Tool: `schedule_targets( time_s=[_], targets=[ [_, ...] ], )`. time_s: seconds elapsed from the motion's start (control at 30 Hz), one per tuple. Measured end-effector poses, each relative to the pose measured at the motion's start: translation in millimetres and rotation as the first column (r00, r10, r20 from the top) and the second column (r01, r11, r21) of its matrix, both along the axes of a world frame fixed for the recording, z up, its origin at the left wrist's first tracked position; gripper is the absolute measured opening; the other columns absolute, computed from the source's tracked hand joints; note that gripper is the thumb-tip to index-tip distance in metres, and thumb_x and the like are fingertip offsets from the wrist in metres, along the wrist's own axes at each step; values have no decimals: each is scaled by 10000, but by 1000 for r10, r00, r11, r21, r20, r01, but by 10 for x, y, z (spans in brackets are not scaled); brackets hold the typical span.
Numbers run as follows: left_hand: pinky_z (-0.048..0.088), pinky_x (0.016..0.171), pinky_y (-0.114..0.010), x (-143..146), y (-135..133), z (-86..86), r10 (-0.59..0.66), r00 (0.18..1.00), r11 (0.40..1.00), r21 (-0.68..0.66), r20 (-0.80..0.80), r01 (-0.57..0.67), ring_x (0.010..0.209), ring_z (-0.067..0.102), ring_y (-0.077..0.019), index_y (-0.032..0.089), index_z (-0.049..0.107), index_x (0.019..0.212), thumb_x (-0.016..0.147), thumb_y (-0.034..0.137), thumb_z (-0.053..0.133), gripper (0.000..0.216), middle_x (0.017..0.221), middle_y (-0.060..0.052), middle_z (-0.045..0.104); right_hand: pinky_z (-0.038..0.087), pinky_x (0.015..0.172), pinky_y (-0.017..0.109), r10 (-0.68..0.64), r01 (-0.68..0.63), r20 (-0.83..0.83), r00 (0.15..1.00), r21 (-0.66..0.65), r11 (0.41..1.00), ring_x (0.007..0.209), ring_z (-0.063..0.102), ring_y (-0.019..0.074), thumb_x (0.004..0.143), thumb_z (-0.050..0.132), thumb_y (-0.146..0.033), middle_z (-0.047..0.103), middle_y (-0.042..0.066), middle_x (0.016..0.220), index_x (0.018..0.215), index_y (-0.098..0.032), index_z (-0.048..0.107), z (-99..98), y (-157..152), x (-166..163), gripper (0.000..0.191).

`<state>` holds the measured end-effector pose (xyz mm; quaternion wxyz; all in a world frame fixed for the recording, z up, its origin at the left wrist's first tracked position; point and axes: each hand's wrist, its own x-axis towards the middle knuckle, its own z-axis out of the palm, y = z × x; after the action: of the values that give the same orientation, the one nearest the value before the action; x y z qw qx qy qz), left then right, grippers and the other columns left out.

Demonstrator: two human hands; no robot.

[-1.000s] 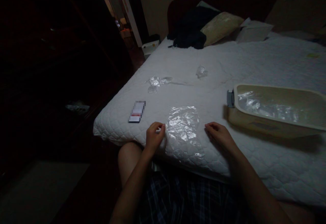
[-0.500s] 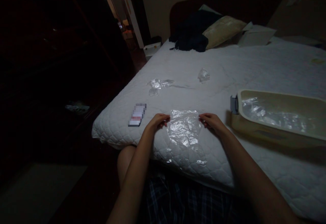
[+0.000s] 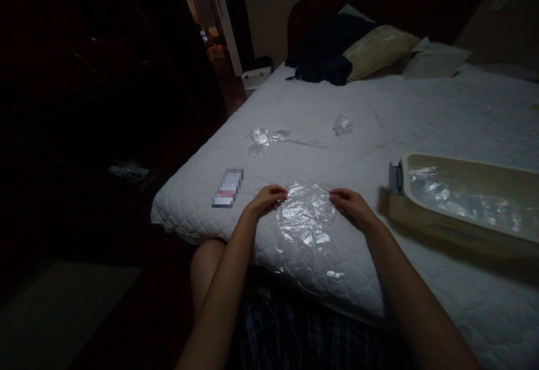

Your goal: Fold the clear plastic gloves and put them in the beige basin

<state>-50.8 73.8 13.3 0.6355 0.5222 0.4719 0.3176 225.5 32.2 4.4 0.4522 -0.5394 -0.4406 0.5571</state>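
A clear plastic bag lies flat on the white quilted mattress, near its front edge. My left hand pinches the bag's far left corner, fingers curled. At the far right corner my right hand pinches the bag in the same way. Both forearms reach up from my lap over the mattress edge.
A beige plastic basket holding clear plastic stands at the right. A small card-like item lies left of my hands. Crumpled plastic pieces lie farther back. Dark clothes and pillows are at the headboard.
Both hands moved up from the bag's near sides to its far corners and took hold of them. The view shifted slightly.
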Motion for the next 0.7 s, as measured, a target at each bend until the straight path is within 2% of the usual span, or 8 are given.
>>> schedule_targets(
  time_s=[0.17,0.37,0.7],
  targets=[
    [286,382,-167,4,19,-51,2,1000,999,34,22,-3,409,427,-27,118,600,822,607,263,697,277,588,31,529,298,389,181,-16,16,5,1000,-6,1000,443,403,39,598,709,-366,557,-29,626,898,-154,615,24,9,-33,379],
    [267,370,-164,4,22,-64,-12,1000,998,55,-8,12,391,423,-30,126,582,785,621,289,680,251,548,48,501,301,392,179,-61,61,53,997,2,998,437,406,40,582,714,-356,535,-35,586,872,-132,627,-51,45,-59,377],
    [268,382,-163,9,-13,-62,4,1000,997,80,14,-5,404,432,-35,125,584,782,618,284,676,247,549,45,497,342,419,192,-108,105,33,994,72,992,484,446,62,564,719,-400,590,-8,676,806,-159,627,-99,-2,-53,354]
  ],
)
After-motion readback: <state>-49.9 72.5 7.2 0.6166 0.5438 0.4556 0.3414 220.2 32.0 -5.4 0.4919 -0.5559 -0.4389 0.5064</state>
